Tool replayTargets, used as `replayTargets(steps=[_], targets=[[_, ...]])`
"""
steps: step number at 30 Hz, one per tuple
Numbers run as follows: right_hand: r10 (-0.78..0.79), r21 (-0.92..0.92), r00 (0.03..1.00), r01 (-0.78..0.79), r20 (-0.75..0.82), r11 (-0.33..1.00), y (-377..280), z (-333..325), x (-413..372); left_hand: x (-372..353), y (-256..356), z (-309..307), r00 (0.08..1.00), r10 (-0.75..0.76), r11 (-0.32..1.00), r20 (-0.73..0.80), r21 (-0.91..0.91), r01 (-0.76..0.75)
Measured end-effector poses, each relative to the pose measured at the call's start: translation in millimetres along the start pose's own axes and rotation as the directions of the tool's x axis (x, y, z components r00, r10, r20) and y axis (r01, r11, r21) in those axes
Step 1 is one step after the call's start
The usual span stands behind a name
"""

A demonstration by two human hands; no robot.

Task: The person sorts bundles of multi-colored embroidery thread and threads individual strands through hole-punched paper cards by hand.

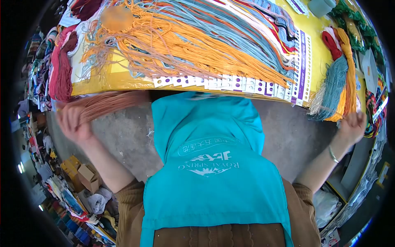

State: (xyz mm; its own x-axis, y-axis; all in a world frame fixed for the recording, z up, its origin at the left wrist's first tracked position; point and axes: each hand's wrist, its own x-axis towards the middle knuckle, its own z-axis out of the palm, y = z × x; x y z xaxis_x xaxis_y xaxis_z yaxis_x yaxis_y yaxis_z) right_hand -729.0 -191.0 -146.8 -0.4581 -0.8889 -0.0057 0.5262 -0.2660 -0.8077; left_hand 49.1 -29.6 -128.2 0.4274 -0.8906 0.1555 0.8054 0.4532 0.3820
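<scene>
My left hand point(75, 123) is at the table's left front edge, its fingers closed round one end of a dusty pink thread bundle point(113, 103). The bundle stretches rightward below the edge, blurred by motion. Out to the right, my right hand point(353, 125) is raised with curled fingers beside a hanging bunch of blue-green thread point(334, 86) and orange thread point(349, 66). What it holds, if anything, is too small to tell. Between the hands, long orange threads point(197, 47) lie across the table, their right ends at white punched cards point(302, 66).
The yellow table point(88, 87) curves across the top. Red skeins point(61, 66) hang over its left corner. A pale cup point(322, 6) stands at the back right. Cardboard boxes point(87, 177) and a plastic bag point(98, 201) are on the floor at left. Another plastic bag point(326, 208) is at lower right.
</scene>
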Motion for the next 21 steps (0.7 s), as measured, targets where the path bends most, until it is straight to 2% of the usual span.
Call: replayTargets(steps=[1, 2, 3, 4, 6, 7, 8, 9, 10, 11, 12, 13, 14, 15, 16, 19, 20, 21], targets=[[-0.205, -0.182, 0.961, 0.171, -0.187, 0.968, -18, 17, -8, -7, 11, 2, 0.999, 0.048, 0.999, 0.023, 0.017, -0.048], [-0.334, -0.24, 0.937, 0.303, -0.1, 0.922, -37, 4, -6, -13, 20, 6, 0.994, 0.096, 0.995, 0.048, 0.032, -0.097], [-0.446, -0.308, 0.891, 0.404, -0.08, 0.861, -39, 21, -13, -14, 24, 10, 0.987, 0.144, 0.988, 0.074, 0.048, -0.147], [-0.551, -0.373, 0.833, 0.496, -0.051, 0.784, -33, 42, -27, -14, 16, 15, 0.991, 0.085, 0.996, 0.103, 0.009, -0.086], [-0.564, -0.638, 0.814, 0.511, 0.142, 0.576, -5, 72, -41, -16, -28, 34, 0.985, -0.031, 0.997, 0.168, -0.063, 0.042], [-0.47, -0.683, 0.861, 0.463, 0.196, 0.565, 16, 92, -54, -18, -55, 43, 0.982, -0.104, 0.988, 0.156, -0.095, 0.12], [-0.368, -0.729, 0.896, 0.422, 0.247, 0.539, 37, 111, -68, -19, -77, 42, 0.972, -0.182, 0.98, 0.147, -0.052, 0.192], [-0.178, -0.722, 0.949, 0.314, 0.26, 0.616, 62, 134, -91, -22, -99, 38, 0.956, -0.259, 0.965, 0.136, -0.01, 0.263], [0.034, -0.703, 0.934, 0.243, 0.355, 0.668, 84, 156, -112, -26, -124, 40, 0.922, -0.375, 0.927, 0.092, 0.021, 0.375], [0.238, -0.745, 0.846, 0.246, 0.478, 0.62, 99, 163, -119, -31, -150, 42, 0.874, -0.484, 0.875, 0.044, 0.048, 0.482], [0.414, -0.657, 0.69, 0.118, 0.593, 0.745, 116, 175, -132, -33, -171, 43, 0.816, -0.579, 0.811, -0.011, 0.095, 0.577], [0.525, -0.655, 0.59, 0.009, 0.614, 0.755, 131, 185, -143, -41, -194, 42, 0.79, -0.612, 0.769, -0.026, 0.213, 0.603], [0.619, -0.658, 0.469, -0.101, 0.63, 0.746, 144, 193, -153, -44, -209, 42, 0.726, -0.685, 0.673, -0.062, 0.328, 0.663], [0.646, -0.655, 0.427, -0.151, 0.632, 0.74, 155, 197, -162, -44, -224, 61, 0.7, -0.707, 0.598, -0.099, 0.446, 0.667], [0.671, -0.652, 0.384, -0.201, 0.634, 0.731, 164, 200, -169, -47, -238, 69, 0.665, -0.727, 0.531, -0.169, 0.475, 0.701], [0.652, -0.623, 0.314, -0.2, 0.69, 0.756, 178, 203, -176, -53, -268, 62, 0.65, -0.741, 0.5, -0.169, 0.507, 0.702], [0.662, -0.637, 0.347, -0.2, 0.665, 0.744, 180, 201, -177, -53, -274, 58, 0.635, -0.756, 0.483, -0.161, 0.518, 0.706], [0.67, -0.651, 0.379, -0.2, 0.638, 0.733, 182, 200, -177, -53, -277, 55, 0.625, -0.748, 0.409, -0.225, 0.586, 0.7]])
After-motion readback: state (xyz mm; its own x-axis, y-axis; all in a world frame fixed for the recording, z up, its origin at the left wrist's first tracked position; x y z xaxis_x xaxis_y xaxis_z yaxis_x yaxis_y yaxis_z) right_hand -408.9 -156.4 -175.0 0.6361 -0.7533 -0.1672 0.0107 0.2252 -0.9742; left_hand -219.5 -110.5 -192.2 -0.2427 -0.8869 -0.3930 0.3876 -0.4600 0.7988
